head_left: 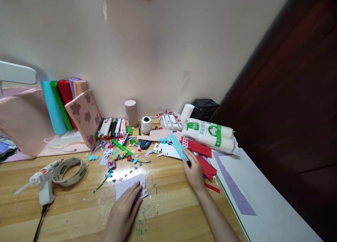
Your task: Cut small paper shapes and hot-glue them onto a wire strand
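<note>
Lavender paper [126,186], holed at its right, otherwise uncut where visible, lies inside the worktop's [86,208] right edge. Left hand [123,208] presses it flat; right hand [194,170], apart, touches blue strip [177,143], grip unclear.

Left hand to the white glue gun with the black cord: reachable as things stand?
Probably yes: the left hand rests on pale purple paper, and mostly bare wooden tabletop lies between it and the white glue gun.

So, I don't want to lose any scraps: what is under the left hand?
The left hand lies partly on a pale purple sheet with small holes near its right edge. Whatever the palm and fingers cover can't be seen.
</note>
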A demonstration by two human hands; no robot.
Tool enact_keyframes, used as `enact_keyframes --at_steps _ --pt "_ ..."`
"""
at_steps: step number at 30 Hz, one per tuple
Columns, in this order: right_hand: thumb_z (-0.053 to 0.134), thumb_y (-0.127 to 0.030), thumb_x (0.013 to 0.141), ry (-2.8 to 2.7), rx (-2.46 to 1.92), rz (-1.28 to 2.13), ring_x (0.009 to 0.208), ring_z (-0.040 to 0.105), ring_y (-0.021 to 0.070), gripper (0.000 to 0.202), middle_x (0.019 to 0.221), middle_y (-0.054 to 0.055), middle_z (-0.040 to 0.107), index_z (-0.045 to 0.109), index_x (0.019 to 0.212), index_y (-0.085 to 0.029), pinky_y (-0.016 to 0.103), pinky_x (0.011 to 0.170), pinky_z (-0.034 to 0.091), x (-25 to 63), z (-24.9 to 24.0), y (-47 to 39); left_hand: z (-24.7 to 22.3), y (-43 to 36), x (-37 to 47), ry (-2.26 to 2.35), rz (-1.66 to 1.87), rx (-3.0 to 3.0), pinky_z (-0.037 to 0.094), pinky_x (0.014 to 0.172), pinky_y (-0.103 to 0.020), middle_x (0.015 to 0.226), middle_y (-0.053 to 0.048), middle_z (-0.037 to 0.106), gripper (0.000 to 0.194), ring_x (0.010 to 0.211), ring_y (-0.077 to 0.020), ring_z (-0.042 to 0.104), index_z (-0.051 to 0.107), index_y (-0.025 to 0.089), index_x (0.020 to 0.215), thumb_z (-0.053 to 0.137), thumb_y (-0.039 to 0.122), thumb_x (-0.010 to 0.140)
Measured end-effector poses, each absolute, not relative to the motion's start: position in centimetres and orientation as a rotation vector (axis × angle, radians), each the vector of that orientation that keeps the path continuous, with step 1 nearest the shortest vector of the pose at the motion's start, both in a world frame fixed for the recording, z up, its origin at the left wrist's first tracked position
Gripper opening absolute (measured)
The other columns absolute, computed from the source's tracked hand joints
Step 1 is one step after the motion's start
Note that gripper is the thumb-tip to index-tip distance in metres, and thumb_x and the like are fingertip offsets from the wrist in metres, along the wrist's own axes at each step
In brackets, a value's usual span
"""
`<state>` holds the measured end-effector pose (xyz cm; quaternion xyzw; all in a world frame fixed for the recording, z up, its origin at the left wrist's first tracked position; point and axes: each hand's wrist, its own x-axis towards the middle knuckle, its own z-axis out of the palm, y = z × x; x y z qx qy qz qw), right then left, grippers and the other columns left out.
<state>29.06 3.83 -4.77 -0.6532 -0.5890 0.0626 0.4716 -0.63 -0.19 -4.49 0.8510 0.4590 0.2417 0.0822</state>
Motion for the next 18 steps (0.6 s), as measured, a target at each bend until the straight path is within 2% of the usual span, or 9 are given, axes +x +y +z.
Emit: enact_keyframes --at_steps 4,8,12,15,18 --pt "0.044 -0.028 0.088 -1.126 -1.53 0.17 0.114 0.052 0.0259 0.036 0.123 0.015 0.056 0.059 0.118 -0.015 0.044 0.093 0.046 29.8 -4.3 3.5 -5.0 -0.1 -1.1 1.294 0.809 2.564 0.051 0.089 -0.029 0.12 -0.002 0.062 0.03 0.105 -0.0177 0.061 0.058 0.028 0.115 0.047 0.03 0.088" --pt "0.047 -0.027 0.088 -1.001 -1.453 -0.08 0.115 0.052 0.0259 0.038 0.126 0.015 0.053 0.055 0.123 -0.016 0.042 0.09 0.049 29.8 -3.7 3.0 -5.5 -0.1 -1.4 1.284 0.91 2.566 0.05 0.088 -0.025 0.115 -0.002 0.064 0.029 0.102 -0.0156 0.062 0.057 0.025 0.115 0.047 0.028 0.088" --pt "0.047 -0.02 0.088 -1.352 -1.446 -0.255 0.115 0.052 0.0247 0.036 0.123 0.011 0.056 0.055 0.123 -0.02 0.044 0.097 0.045 29.6 -3.2 3.1 -5.1 -0.2 -1.3 1.242 0.976 2.644 0.049 0.09 -0.023 0.114 -0.003 0.065 0.03 0.101 -0.0146 0.063 0.055 0.023 0.116 0.047 0.026 0.088" --pt "0.048 -0.019 0.087 -1.733 -1.504 -0.158 0.117 0.051 0.0252 0.035 0.122 0.01 0.058 0.057 0.121 -0.021 0.045 0.097 0.044 29.4 -3.7 4.3 -4.7 -0.3 -0.9 1.194 0.967 2.697 0.049 0.089 -0.022 0.113 -0.003 0.065 0.029 0.101 -0.0147 0.063 0.057 0.023 0.114 0.048 0.026 0.087" --pt "0.056 -0.013 0.079 -1.936 -1.614 -0.086 0.115 0.052 0.0282 0.033 0.119 0.012 0.06 0.063 0.111 -0.017 0.047 0.096 0.045 29.2 -4.5 6.0 -4.6 -0.3 -0.6 1.156 0.935 2.733 0.05 0.088 -0.022 0.112 -0.003 0.066 0.027 0.1 -0.0153 0.063 0.059 0.023 0.112 0.048 0.026 0.087"
